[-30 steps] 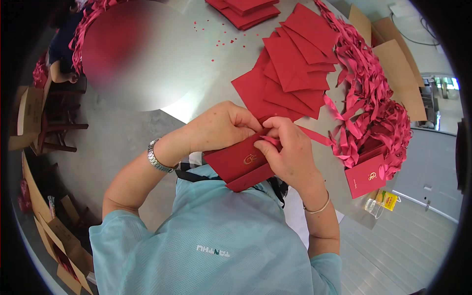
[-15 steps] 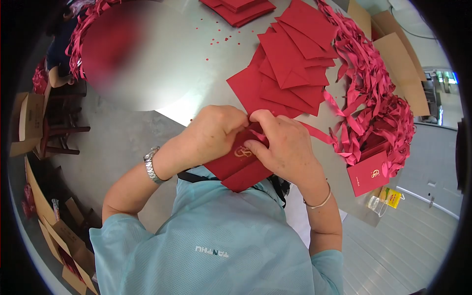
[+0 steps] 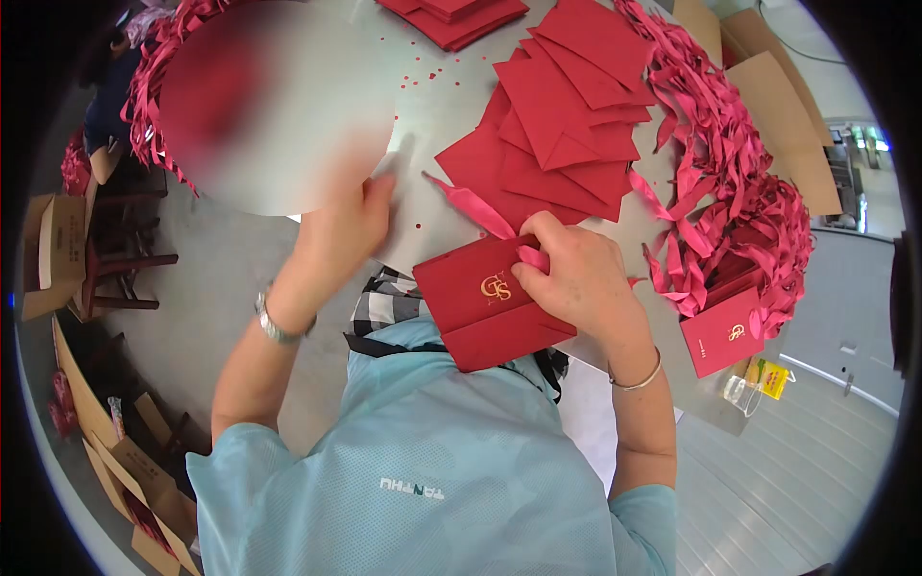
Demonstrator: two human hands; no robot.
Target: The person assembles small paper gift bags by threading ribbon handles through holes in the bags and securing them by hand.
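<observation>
**Right hand pinching a red paper bag and its ribbon**

The right hand (image 3: pixel 581 274), a thin bracelet (image 3: pixel 639 374) at its wrist, grips the upper right part of a folded red paper bag (image 3: pixel 480 317) between thumb and fingers, with a pink bit of ribbon showing at the thumb. The bag, marked with a gold emblem, lies in front of the person's waist at the near edge of the metal-grey table (image 3: pixel 423 139). A pink ribbon (image 3: pixel 475 209) runs from its upper edge toward the upper left. The left hand (image 3: pixel 355 216), wearing a wristwatch (image 3: pixel 276 322), is apart from the bag; its fingers are blurred, so whether they hold anything cannot be told. Beyond the bag lie overlapping red paper sheets (image 3: pixel 567 106) and scattered red paper dots (image 3: pixel 432 75); to the right is a heap of pink ribbons (image 3: pixel 715 120).
</observation>
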